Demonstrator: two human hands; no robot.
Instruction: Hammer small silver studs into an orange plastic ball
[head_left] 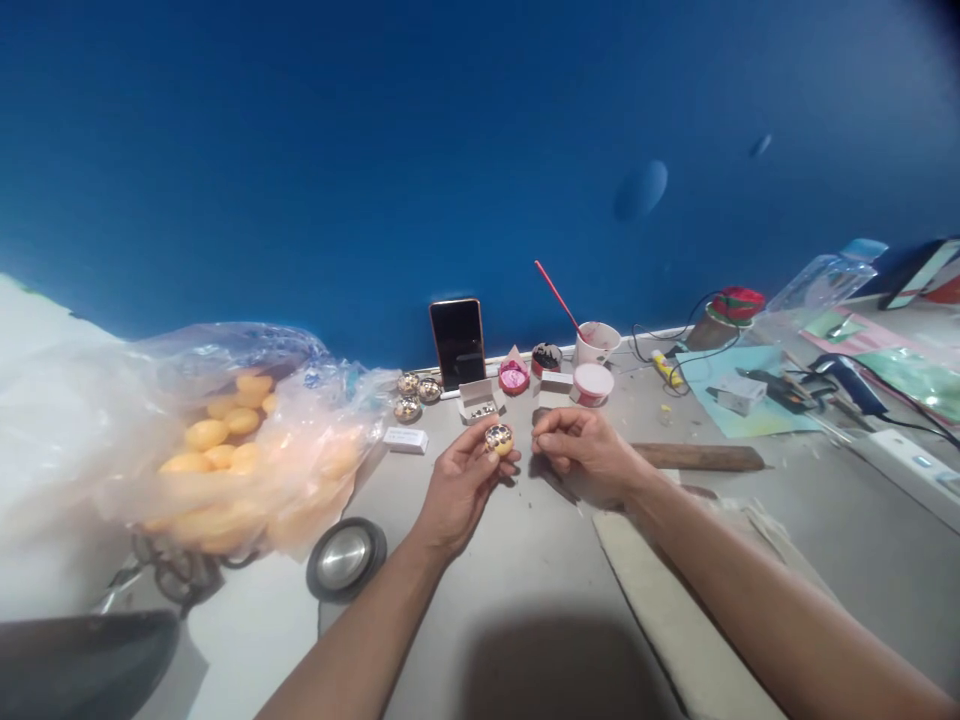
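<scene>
My left hand (pixel 466 480) is closed around a small yellow ball (pixel 498 440), whose upper part is covered with dark and shiny gold pieces. Just to its right, my right hand (pixel 581 450) is held in a pinch, fingertips together; whatever sits between them is too small to make out. Behind the ball stands an open little white box (pixel 478 402) with small dark pieces inside. Several similar decorated balls (pixel 407 408) rest at the back left. A white tub (pixel 592 384) and a pink-filled container (pixel 514 376) stand beyond my right hand.
A plastic bag of yellow balls (pixel 217 440) spreads over the left side, near a round metal-centred dish (pixel 345 560). A phone (pixel 458 345) leans on the blue wall. A cup with a red stick (pixel 598 342), a wooden stick (pixel 697 457) and a power strip (pixel 919 470) lie rightward.
</scene>
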